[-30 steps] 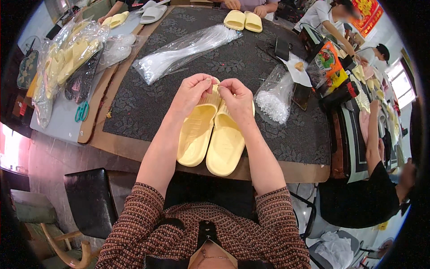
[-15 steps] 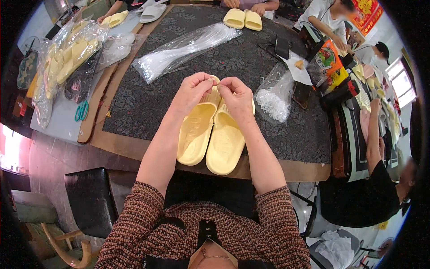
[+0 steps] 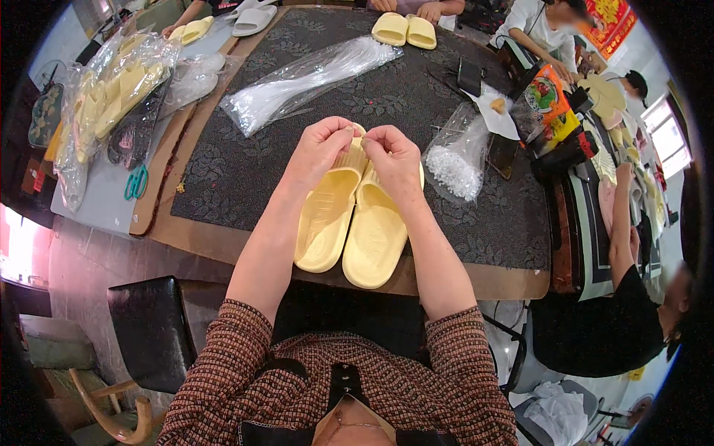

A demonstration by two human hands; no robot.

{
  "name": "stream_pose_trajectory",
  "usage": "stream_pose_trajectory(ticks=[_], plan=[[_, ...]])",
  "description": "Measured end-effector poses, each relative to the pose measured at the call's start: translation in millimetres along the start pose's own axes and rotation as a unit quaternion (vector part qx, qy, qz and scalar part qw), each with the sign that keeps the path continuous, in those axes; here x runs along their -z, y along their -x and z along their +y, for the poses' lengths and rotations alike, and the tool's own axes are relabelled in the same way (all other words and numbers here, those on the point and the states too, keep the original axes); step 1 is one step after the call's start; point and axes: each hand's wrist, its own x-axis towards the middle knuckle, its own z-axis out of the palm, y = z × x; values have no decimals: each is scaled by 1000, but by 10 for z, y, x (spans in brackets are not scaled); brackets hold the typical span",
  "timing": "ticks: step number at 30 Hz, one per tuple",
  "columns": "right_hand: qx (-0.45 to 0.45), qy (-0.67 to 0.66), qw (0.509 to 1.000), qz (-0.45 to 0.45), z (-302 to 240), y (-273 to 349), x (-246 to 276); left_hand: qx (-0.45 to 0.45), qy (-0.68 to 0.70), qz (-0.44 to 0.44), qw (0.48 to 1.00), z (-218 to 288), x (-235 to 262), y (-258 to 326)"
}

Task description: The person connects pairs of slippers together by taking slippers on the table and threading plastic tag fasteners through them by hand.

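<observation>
A pair of pale yellow slippers lies side by side before me at the table's near edge, heels toward me: the left slipper (image 3: 321,236) and the right slipper (image 3: 374,244). My left hand (image 3: 325,151) is over the left slipper's toe end, thumb and forefinger pinched. Over the right slipper's toe end, my right hand (image 3: 398,162) makes a similar pinch, its fingertips close to the left ones. Whatever is between the fingertips is too small to make out. My hands partly hide both slippers' upper straps.
On the dark patterned tabletop (image 3: 253,178) lie a long clear bag of thin white strands (image 3: 312,82) and a smaller bag of white plastic pieces (image 3: 455,167). Bagged yellow slippers (image 3: 123,97) and teal scissors (image 3: 136,183) sit left. Another yellow pair (image 3: 405,31) stands far. Co-workers sit around.
My hands stay pinched over the toe ends, hardly moved. At the right, a co-worker's pale yellow piece has come up into view near the far table.
</observation>
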Motion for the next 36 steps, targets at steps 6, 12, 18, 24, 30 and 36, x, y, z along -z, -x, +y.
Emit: stream_pose_trajectory(ticks=[6, 12, 18, 24, 30, 36], plan=[[-31, -10, 999, -25, -84, 14, 52, 5, -19, -4, 1000, 37, -33, 0], [-30, -14, 999, -30, -74, 9, 39, -3, 1, 14, 1000, 45, -46, -1], [-40, -29, 998, -25, -49, 15, 41, -1, 3, 1, 1000, 50, -17, 12], [-48, -51, 997, -19, -90, 23, 44, 3, -14, 6, 1000, 41, -28, 19], [-36, -113, 993, 10, -142, 2, 59, -10, 68, 62, 996, -33, 37, -55], [111, 145, 976, 117, -29, -57, 54, -63, 134, 59, 987, -67, 67, -77]])
